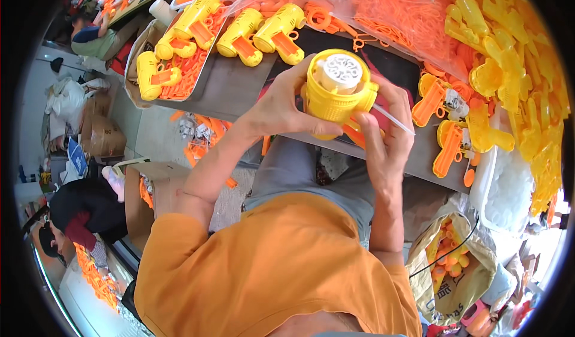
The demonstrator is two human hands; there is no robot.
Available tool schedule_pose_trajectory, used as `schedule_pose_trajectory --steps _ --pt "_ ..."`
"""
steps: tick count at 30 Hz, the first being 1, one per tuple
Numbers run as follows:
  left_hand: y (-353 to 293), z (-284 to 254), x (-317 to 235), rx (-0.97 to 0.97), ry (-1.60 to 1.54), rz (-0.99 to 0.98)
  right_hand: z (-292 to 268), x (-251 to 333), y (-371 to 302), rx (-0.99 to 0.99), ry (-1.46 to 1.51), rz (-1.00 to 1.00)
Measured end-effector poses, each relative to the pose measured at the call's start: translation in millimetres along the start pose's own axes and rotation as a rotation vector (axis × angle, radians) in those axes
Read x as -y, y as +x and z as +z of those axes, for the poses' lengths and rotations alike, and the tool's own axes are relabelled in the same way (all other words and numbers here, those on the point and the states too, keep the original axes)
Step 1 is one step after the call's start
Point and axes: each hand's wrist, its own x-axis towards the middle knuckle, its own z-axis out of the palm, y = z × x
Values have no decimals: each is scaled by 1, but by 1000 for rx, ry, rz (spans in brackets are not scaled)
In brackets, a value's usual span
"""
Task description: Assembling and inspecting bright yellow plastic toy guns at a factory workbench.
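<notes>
Hands (280,105) clasp a yellow plastic housing (326,105) from both sides; likely light, stiff, best held around the middle.

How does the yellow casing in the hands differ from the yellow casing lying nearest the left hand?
The held casing points its round end up; the lying casing rests on its side. The held casing shows a white piece inside; the lying casing shows an orange panel. Both are yellow.
</notes>
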Motion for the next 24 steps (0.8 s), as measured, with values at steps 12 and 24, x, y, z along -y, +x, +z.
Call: schedule_pose_trajectory --steps 12,24 --pt "-1 -13 12 -72 -262 5 -19 -2 -38 223 439 450" --pt "1 -30 30 32 -130 -108 -12 -15 -40 202 430 536"
